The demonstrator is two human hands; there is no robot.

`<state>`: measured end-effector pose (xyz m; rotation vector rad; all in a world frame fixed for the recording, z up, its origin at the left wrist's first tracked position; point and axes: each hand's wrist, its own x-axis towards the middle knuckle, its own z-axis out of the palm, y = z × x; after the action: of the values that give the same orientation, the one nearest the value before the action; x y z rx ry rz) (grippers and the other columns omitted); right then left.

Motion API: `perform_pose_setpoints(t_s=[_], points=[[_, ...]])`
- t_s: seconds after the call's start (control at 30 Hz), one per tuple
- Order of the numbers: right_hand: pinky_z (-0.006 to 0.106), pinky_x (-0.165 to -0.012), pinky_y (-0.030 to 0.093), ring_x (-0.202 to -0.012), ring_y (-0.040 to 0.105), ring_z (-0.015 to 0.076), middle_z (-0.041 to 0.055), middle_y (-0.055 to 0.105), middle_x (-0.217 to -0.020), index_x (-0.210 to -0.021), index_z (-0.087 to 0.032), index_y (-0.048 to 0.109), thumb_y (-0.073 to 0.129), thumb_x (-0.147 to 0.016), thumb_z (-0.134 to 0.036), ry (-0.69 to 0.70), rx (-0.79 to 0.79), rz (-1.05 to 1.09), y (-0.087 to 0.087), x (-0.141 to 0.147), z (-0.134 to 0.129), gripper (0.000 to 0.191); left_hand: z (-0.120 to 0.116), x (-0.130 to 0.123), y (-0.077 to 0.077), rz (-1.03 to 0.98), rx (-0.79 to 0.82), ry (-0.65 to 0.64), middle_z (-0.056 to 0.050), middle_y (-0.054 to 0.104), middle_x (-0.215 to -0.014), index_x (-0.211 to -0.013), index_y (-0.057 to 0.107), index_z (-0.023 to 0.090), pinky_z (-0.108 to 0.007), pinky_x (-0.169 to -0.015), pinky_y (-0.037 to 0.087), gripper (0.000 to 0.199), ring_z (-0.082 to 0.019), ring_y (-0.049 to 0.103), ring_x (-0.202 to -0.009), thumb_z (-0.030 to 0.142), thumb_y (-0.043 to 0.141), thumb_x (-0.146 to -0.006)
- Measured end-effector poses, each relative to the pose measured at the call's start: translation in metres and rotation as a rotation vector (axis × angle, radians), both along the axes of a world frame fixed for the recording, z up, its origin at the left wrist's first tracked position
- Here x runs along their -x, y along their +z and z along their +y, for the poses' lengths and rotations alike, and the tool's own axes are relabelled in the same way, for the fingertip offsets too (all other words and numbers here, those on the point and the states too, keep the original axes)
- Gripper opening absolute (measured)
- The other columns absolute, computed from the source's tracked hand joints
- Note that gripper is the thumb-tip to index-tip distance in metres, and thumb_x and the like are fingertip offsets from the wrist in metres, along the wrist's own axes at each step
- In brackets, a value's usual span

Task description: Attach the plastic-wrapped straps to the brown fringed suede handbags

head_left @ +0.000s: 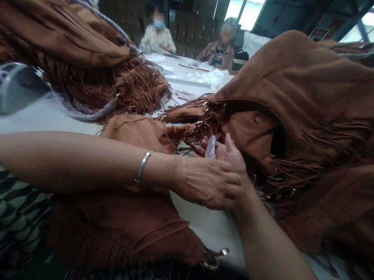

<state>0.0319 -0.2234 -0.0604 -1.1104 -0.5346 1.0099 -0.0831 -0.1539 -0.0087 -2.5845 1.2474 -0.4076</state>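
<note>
Table (pixel 212 228) shows narrowly toward near edge. Right hand (pixel 236 158) spread, pale glossy piece (pixel 210 147) against it; left hand (pixel 205 181) grip unclear.

So the wearer's got a plain silver bangle (pixel 143 167) just above the left hand (pixel 208 182), looks like a smooth narrow band, forearms uncovered, right hand (pixel 237 160) bare too, and the clothing (pixel 8 219) is pale green with wavy black stripes, kinda zebra-ish
</note>
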Motion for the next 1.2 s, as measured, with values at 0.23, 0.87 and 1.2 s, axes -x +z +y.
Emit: perform_pose_setpoints(t_s=[0.23, 0.87, 1.2], points=[[0.039, -0.078, 0.057, -0.089, 0.065, 0.0207, 0.0118, 0.067, -0.101, -0.098, -0.015, 0.059, 0.021, -0.093, -0.062, 0.151, -0.047, 0.223, 0.017, -0.012, -0.019, 0.061, -0.012, -0.026, -0.036, -0.029, -0.002, 0.071, -0.008, 0.060, -0.105, -0.097, 0.062, 0.017, -0.038, -0.076, 0.032, 0.024, -0.023, 0.049, -0.094, 0.014, 0.039, -0.092], [0.035, -0.087, 0.050, -0.109, 0.057, 0.0240, 0.0053, 0.058, -0.124, -0.129, -0.034, 0.054, 0.072, -0.073, -0.031, 0.030, -0.145, -0.657, 0.049, -0.004, -0.053, 0.058, 0.110, -0.022, -0.005, 0.898, 0.837, 0.337, 0.000, 0.062, -0.088, -0.102, 0.058, 0.015, -0.018, -0.069, 0.045, 0.021, -0.011, 0.055, -0.077, 0.029, 0.047, -0.091], [0.041, -0.073, 0.041, -0.076, 0.052, 0.0252, 0.0089, 0.057, -0.076, -0.075, -0.021, 0.051, 0.042, -0.090, -0.040, -0.497, 0.185, -1.260, 0.028, 0.002, -0.031, 0.025, 0.059, -0.022, 0.017, 0.296, 0.983, 0.705, -0.002, 0.054, -0.074, -0.079, 0.058, 0.012, -0.024, -0.068, 0.035, 0.026, -0.014, 0.047, -0.071, 0.028, 0.042, -0.092]])
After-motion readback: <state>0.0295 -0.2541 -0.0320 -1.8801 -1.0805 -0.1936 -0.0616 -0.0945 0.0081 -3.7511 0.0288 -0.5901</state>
